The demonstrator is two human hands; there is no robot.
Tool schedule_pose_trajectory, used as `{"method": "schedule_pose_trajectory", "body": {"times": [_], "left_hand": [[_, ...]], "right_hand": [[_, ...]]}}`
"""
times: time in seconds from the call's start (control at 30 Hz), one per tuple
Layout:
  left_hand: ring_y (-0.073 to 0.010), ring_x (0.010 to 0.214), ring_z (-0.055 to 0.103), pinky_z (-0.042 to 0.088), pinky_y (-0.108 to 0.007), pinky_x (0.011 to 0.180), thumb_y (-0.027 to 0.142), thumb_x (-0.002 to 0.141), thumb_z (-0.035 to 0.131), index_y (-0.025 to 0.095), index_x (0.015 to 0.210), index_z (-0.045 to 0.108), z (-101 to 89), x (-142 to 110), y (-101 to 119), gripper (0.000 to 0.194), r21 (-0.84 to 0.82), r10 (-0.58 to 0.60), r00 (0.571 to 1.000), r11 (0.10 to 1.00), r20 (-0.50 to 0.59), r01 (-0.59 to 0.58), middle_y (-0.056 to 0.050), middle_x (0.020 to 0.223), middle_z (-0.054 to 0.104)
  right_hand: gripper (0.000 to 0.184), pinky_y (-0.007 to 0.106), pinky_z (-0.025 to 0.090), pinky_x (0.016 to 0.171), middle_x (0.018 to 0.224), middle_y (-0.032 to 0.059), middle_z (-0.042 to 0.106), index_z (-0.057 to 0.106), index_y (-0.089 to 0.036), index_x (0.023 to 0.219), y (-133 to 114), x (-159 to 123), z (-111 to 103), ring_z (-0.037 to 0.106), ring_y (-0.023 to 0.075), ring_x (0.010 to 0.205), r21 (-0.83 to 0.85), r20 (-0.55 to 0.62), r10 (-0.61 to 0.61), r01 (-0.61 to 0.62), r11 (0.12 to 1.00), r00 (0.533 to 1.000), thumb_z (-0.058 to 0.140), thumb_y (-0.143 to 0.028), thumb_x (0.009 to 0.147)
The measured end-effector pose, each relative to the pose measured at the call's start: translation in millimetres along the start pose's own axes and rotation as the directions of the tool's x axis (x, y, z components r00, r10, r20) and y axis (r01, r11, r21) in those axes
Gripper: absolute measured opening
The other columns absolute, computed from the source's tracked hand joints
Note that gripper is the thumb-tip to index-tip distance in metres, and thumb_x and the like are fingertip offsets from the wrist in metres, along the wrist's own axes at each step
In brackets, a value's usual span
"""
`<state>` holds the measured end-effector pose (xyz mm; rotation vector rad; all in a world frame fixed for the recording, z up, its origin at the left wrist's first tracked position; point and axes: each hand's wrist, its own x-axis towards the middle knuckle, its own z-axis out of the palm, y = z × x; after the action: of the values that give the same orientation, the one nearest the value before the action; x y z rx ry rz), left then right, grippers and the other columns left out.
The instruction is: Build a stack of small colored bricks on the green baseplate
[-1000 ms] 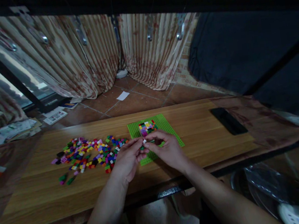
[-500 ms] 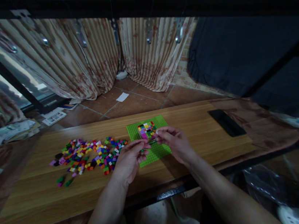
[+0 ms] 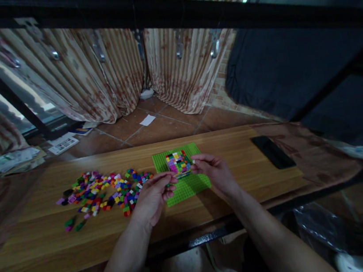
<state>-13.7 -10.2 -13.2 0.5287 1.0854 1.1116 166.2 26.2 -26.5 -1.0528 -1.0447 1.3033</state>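
A square block of many-coloured toy bricks (image 3: 177, 163) stands on the green baseplate (image 3: 188, 191). My left hand (image 3: 154, 195) is at the block's near left corner, thumb and fingers closed; a small green brick (image 3: 168, 185) shows among its fingers, partly hidden. At the block's right side is my right hand (image 3: 213, 172), pinching a tiny white brick (image 3: 194, 161) between thumb and forefinger. Left of the baseplate, a wide heap of loose toy bricks (image 3: 108, 188) in mixed colours spreads over the wooden board.
The wooden board (image 3: 237, 155) lies on a low table covered with brown cloth. A black phone (image 3: 273, 151) rests at its right. Above the table's far side runs a dark metal bar (image 3: 165, 15) with hooks. Beyond are curtains (image 3: 119, 72) and a tiled floor.
Both hands have drawn slightly apart, showing more of the brick block's front. The right hand still pinches the white brick. The view has shifted a little.
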Motion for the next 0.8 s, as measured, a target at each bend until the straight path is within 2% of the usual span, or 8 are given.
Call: {"method": "schedule_pose_trajectory", "body": {"times": [0.07, 0.13, 0.2, 0.37, 0.6, 0.8], "left_hand": [[-0.0078, 0.056, 0.059, 0.044, -0.018, 0.053, 0.020, 0.067, 0.074, 0.011, 0.083, 0.070, -0.1, 0, 0, 0.018, 0.009, 0.005, 1.000, 1.000, -0.005, -0.005, -0.005, 0.072, 0.069], [-0.0079, 0.056, 0.058, 0.044, -0.018, 0.053, 0.021, 0.066, 0.075, 0.011, 0.083, 0.070, -0.2, 0, 0, 0.019, 0.017, 0.013, 1.000, 1.000, -0.007, -0.013, -0.005, 0.072, 0.069], [-0.0080, 0.057, 0.058, 0.044, -0.019, 0.054, 0.022, 0.066, 0.075, 0.011, 0.083, 0.070, -0.3, 0, 0, 0.021, 0.023, 0.019, 1.000, 1.000, -0.008, -0.019, -0.004, 0.072, 0.069], [-0.0083, 0.057, 0.058, 0.044, -0.019, 0.053, 0.024, 0.063, 0.078, 0.011, 0.083, 0.070, -0.4, 0, 0, 0.025, 0.025, 0.024, 1.000, 0.999, -0.003, -0.024, -0.004, 0.071, 0.068], [-0.0078, 0.057, 0.058, 0.044, -0.019, 0.054, 0.026, 0.064, 0.077, 0.011, 0.085, 0.070, -1.3, 0, -1, 0.027, 0.041, 0.022, 1.000, 0.999, -0.003, -0.022, -0.004, 0.072, 0.068], [-0.0076, 0.056, 0.058, 0.043, -0.019, 0.054, 0.025, 0.064, 0.076, 0.011, 0.086, 0.069, -2.0, -1, 0, 0.027, 0.035, 0.027, 1.000, 0.999, -0.006, -0.027, -0.004, 0.072, 0.068]], "right_hand": [[0.013, 0.034, 0.053, 0.073, 0.080, 0.0014, 0.069, 0.075, -0.026, 0.081, 4, 0, 0, 0.064, 0.0160, 0.072, -0.189, -0.006, -0.143, 0.139, 0.972, 0.990, 0.072, -0.035, 0.072], [0.011, 0.034, 0.051, 0.076, 0.086, 0.0024, 0.069, 0.075, -0.027, 0.085, 6, -1, 1, 0.064, 0.0175, 0.080, -0.368, 0.052, -0.272, 0.271, 0.889, 0.961, 0.068, -0.031, 0.077], [0.015, 0.034, 0.050, 0.079, 0.089, 0.0027, 0.069, 0.074, -0.028, 0.090, 5, -5, 3, 0.064, 0.0184, 0.084, -0.476, 0.130, -0.341, 0.360, 0.803, 0.931, 0.063, -0.027, 0.081], [0.023, 0.034, 0.049, 0.084, 0.097, 0.0024, 0.072, 0.073, -0.030, 0.100, 2, -11, 9, 0.065, 0.0192, 0.091, -0.578, 0.238, -0.391, 0.453, 0.679, 0.889, 0.056, -0.021, 0.086], [0.029, 0.034, 0.051, 0.085, 0.100, 0.0034, 0.072, 0.070, -0.028, 0.107, 14, -7, 11, 0.065, 0.0190, 0.093, -0.694, 0.344, -0.477, 0.561, 0.451, 0.809, 0.050, -0.017, 0.090], [0.030, 0.033, 0.052, 0.085, 0.101, 0.0038, 0.071, 0.068, -0.027, 0.110, 16, -7, 12, 0.065, 0.0186, 0.093, -0.707, 0.384, -0.509, 0.600, 0.374, 0.770, 0.048, -0.016, 0.091]]}}
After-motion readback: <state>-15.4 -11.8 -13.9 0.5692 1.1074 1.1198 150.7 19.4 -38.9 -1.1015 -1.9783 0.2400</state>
